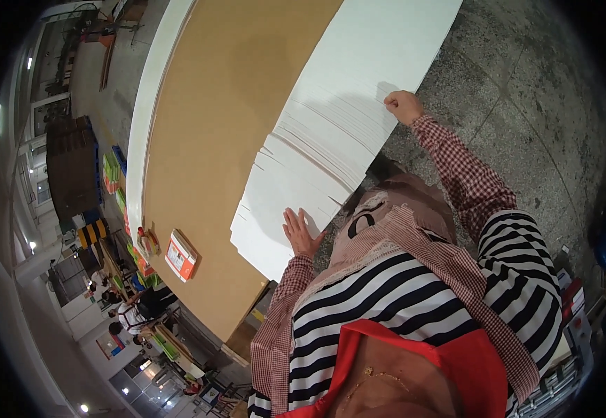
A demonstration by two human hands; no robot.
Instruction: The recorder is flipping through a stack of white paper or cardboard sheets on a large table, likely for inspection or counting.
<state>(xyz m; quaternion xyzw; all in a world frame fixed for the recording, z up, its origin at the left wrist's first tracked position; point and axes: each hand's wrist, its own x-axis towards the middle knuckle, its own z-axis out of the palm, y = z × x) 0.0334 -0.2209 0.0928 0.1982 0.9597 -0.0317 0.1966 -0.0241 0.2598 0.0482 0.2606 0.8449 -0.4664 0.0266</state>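
A long row of overlapping white sheets (317, 152) lies fanned along the table's near side, their edges stepped like shingles. My left hand (303, 234) rests on the sheets at the near end, palm down with its fingers stretched and slightly apart. Farther along, at the right border of the row, my right hand (404, 106) is closed, its fingers curled over the sheets. Whether a sheet edge is pinched in its fingers cannot be made out.
The sheets lie on a brown-topped table (212, 118) with a white edge. An orange and white packet (180, 256) sits near its left border beside a small yellow and red object (147, 242). Brown stacks (73, 167) and several people at work appear at the left. Concrete floor (518, 90) is at the right.
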